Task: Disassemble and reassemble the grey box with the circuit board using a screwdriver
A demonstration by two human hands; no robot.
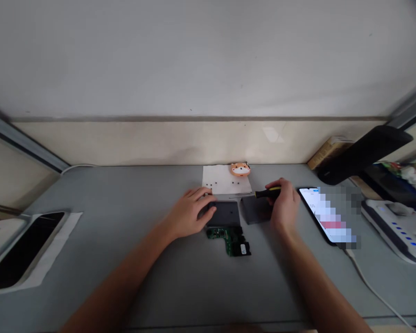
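Two bare hands are in play here. A screwdriver [264,192] with a black and yellow handle, just the one, is gripped in the right hand [284,203], its fingers wrapped around the handle and the thin shaft pointed left. One dark flat panel [225,214] is touched along its left side by the left hand [192,212], fingers a bit spread, with thumb and forefinger kept apart at the edge. A second dark panel [254,212] is set just to the right of it, partly covered by the right hand. One green circuit board [229,237], kinda L-shaped, is laid right in front of the first panel, with one small white label stuck on it. Behind the panels, one white paper sheet [222,175] is spread on the grey counter [152,286], and about six tiny dark screws [233,182] are scattered on it, though they're too small for a sure count. One orange animal-face case [241,169] is parked at its back right corner. Off to the right, one lit smartphone [321,212] is hooked up to one white cable [370,280], near one white power strip [395,233].
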